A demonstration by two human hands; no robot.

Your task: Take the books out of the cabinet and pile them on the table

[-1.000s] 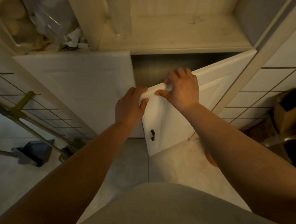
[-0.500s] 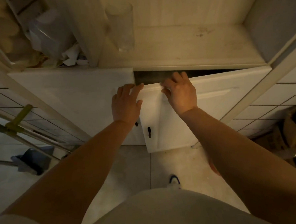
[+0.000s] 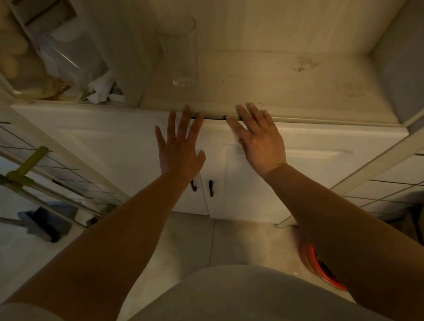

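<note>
Both my hands lie flat against the cabinet front with the fingers straight and spread wide, holding nothing. My left hand (image 3: 178,149) rests on the left door (image 3: 102,146) close to its inner edge, fingertips reaching up to the lip of the shelf (image 3: 288,87) at twelve o'clock; my right hand (image 3: 260,140) rests on the right door (image 3: 328,159) the same way, just across the seam. I read the flat palms as a push that seats the doors flush — a thin dark gap shows between my two sets of fingertips, under the shelf edge, so the top corner of the right door may not be quite home. The two dark handles (image 3: 210,188) sit side by side at six o'clock from my hands, untouched. The books are nowhere in view: with both doors against the frame I cannot tell whether any sit inside, and no table shows either, so I cannot judge how far the piling has got. For room, the doors would swing toward me, and my body stands close in front, so the floor (image 3: 193,244) between us is the only clearance. At nine o'clock a folded rack (image 3: 27,170) leans near the left door's outer side; at four o'clock something red (image 3: 317,265) sits on the floor behind my right forearm — both would crowd a wide swing. A clear glass (image 3: 180,51) stands on the shelf above my left fingertips.
</note>
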